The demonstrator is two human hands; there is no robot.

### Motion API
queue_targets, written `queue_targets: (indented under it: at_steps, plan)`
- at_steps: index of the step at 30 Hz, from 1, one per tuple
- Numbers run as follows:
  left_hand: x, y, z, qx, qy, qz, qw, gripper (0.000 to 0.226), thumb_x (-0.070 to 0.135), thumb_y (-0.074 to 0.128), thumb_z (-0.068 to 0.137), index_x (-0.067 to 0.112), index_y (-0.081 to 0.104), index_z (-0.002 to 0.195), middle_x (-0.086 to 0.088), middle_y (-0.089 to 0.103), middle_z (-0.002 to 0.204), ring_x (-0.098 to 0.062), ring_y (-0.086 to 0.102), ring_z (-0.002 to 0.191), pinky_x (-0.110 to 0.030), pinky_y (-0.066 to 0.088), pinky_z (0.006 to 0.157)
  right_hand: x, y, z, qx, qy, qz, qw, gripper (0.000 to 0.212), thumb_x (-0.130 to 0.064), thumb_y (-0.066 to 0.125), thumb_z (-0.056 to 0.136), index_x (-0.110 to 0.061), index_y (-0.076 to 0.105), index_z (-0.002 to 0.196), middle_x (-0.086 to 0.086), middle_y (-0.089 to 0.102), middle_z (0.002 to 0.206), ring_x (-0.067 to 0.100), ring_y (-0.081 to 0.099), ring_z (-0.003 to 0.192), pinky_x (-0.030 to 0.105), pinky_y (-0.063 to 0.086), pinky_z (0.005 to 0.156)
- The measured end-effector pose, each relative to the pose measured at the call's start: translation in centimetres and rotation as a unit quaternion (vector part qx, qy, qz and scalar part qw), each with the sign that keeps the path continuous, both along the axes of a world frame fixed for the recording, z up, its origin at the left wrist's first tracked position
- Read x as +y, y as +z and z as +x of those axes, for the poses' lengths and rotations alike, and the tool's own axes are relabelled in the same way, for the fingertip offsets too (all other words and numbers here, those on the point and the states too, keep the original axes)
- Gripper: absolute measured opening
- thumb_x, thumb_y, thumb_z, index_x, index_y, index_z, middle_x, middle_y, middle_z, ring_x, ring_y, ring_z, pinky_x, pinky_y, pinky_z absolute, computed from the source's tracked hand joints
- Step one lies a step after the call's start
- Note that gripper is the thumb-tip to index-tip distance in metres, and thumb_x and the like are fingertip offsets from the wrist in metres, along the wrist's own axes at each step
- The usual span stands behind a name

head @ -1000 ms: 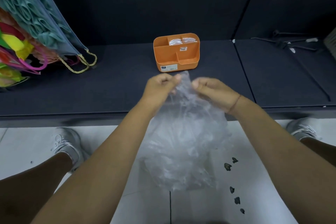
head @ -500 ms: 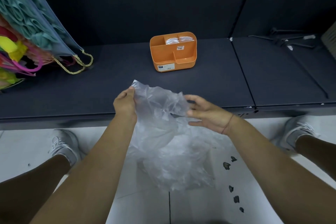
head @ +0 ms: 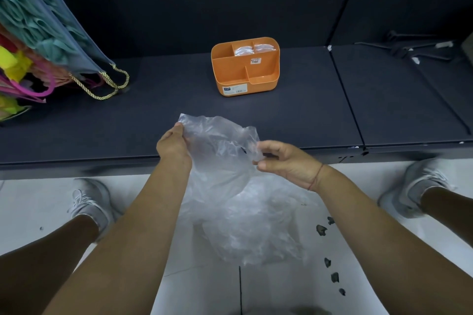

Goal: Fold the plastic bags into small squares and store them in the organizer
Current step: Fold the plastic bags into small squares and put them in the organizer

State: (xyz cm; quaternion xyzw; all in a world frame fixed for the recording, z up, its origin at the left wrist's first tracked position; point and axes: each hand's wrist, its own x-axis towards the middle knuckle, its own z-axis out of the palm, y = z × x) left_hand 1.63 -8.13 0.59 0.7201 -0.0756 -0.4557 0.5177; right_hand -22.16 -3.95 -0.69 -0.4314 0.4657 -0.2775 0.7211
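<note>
Over the front edge of the dark shelf (head: 307,115), both hands have one clear plastic bag (head: 217,151) up in the air, not laid down yet. Fingers of the left hand (head: 174,144) are curled round the top-left edge. The right hand (head: 284,161) pinches the right edge btwn thumb and fingertips, other fingers only loosely bent. Bottom of it hangs into the pile of bags (head: 256,233) on the floor, can't tell where one stops and the next starts tbh. Looks like the spread-it-out step, no fold made. What's gonna bite here? (OP)

Few things imo. Film's thin and slick, so that light pinch could lose the edge w/ any tug. It might also cling to the pile and drag a 2nd bag up. It's v crumpled, so w/o flattening on the shelf first, air stays trapped, folds go crooked and the square prob springs open. Then the orange organizer (head: 244,66): sits further back on the shelf, well apart from the hands, w/ folded bags (head: 244,50) in its two rear compartments. Looks light, so stuffing it one-handed could shove or tip it. Also dark bits (head: 322,229) on the floor near the pile could get scooped up. (reply)
</note>
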Motion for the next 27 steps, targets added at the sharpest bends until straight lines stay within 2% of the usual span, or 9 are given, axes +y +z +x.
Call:
queue_targets:
  at_steps: [2,5,10,12,15,17,20,25,27]
  plan:
    - [0.0,-0.2,0.1,-0.003,-0.001,0.008,1.0,0.025,0.027,0.063,0.096,0.021,0.058,0.072,0.007,0.058,0.077,-0.006,0.053,0.067,-0.02,0.043,0.071,-0.2,-0.3,0.6,0.02,-0.026,0.0,0.999,0.02,0.004,0.065,0.086,-0.012,0.066,0.098,0.001,0.066,0.099,0.012,0.063,0.095,0.022,0.053,0.084]
    - [-0.1,-0.2,0.5,-0.013,0.002,0.008,1.0,0.027,0.027,0.06,0.097,0.022,0.055,0.071,0.009,0.055,0.076,-0.005,0.051,0.066,-0.015,0.04,0.058,-1.0,0.2,-0.4,0.019,-0.035,-0.001,0.999,0.003,-0.004,0.062,0.089,-0.003,0.064,0.087,0.007,0.064,0.082,0.014,0.063,0.077,0.021,0.055,0.073]
    - [-0.6,-0.6,1.1,-0.044,-0.003,-0.006,0.999,0.025,0.025,0.059,0.098,0.022,0.054,0.074,0.01,0.056,0.077,-0.004,0.053,0.068,-0.023,0.048,0.081,-3.5,1.8,-4.9,0.01,-0.046,0.038,0.998,0.035,-0.045,0.069,0.068,-0.012,0.061,0.073,0.007,0.07,0.085,0.017,0.069,0.077,0.026,0.058,0.073]
    - [-0.9,-0.8,0.8,-0.052,-0.005,-0.011,0.999,0.025,0.024,0.06,0.098,0.023,0.056,0.074,0.01,0.057,0.077,-0.003,0.053,0.066,-0.016,0.049,0.075,-4.7,1.7,-6.1,0.033,-0.067,0.027,0.997,0.032,-0.041,0.068,0.074,-0.01,0.058,0.077,0.006,0.069,0.079,0.014,0.066,0.071,0.021,0.056,0.065]
    - [-1.7,-1.1,0.3,-0.061,-0.014,-0.013,0.998,0.025,0.023,0.058,0.099,0.021,0.055,0.074,0.009,0.056,0.076,-0.003,0.053,0.064,-0.004,0.046,0.06,-6.7,1.2,-7.1,0.059,-0.111,-0.008,0.992,0.007,-0.011,0.062,0.09,-0.008,0.063,0.084,0.001,0.065,0.071,0.009,0.057,0.062,0.017,0.051,0.058]
    - [-2.5,-1.6,0.4,-0.045,-0.037,-0.014,0.998,0.025,0.02,0.055,0.1,0.019,0.052,0.075,0.004,0.055,0.076,-0.006,0.052,0.065,-0.017,0.049,0.076,-7.9,0.8,-7.7,0.076,-0.151,-0.012,0.986,0.007,-0.003,0.062,0.09,-0.008,0.066,0.087,0.001,0.064,0.069,0.008,0.054,0.059,0.015,0.049,0.057]
    - [-3.6,-2.3,0.2,-0.02,-0.054,-0.009,0.998,0.024,0.018,0.053,0.101,0.018,0.049,0.077,0.001,0.054,0.077,-0.011,0.054,0.07,-0.029,0.047,0.08,-9.8,-0.2,-8.5,0.121,-0.223,-0.023,0.967,0.014,-0.001,0.062,0.091,-0.005,0.068,0.102,0.006,0.066,0.075,0.005,0.057,0.058,0.013,0.05,0.059]
    - [-5.3,-4.0,-0.8,-0.002,-0.065,0.013,0.998,0.025,0.016,0.049,0.103,0.018,0.047,0.078,0.0,0.053,0.078,-0.01,0.052,0.066,-0.022,0.046,0.06,-12.7,-2.5,-9.1,0.154,-0.319,-0.01,0.935,0.02,-0.002,0.059,0.093,-0.005,0.064,0.112,0.008,0.068,0.081,0.006,0.064,0.062,0.016,0.054,0.061]
    - [-5.8,-4.8,-1.1,-0.007,-0.068,0.028,0.997,0.026,0.015,0.048,0.103,0.018,0.047,0.077,0.0,0.052,0.077,-0.01,0.051,0.064,-0.026,0.047,0.064,-13.5,-3.3,-8.7,0.14,-0.321,0.032,0.936,0.019,-0.011,0.056,0.097,-0.006,0.062,0.114,0.009,0.07,0.086,0.013,0.066,0.071,0.021,0.056,0.065]
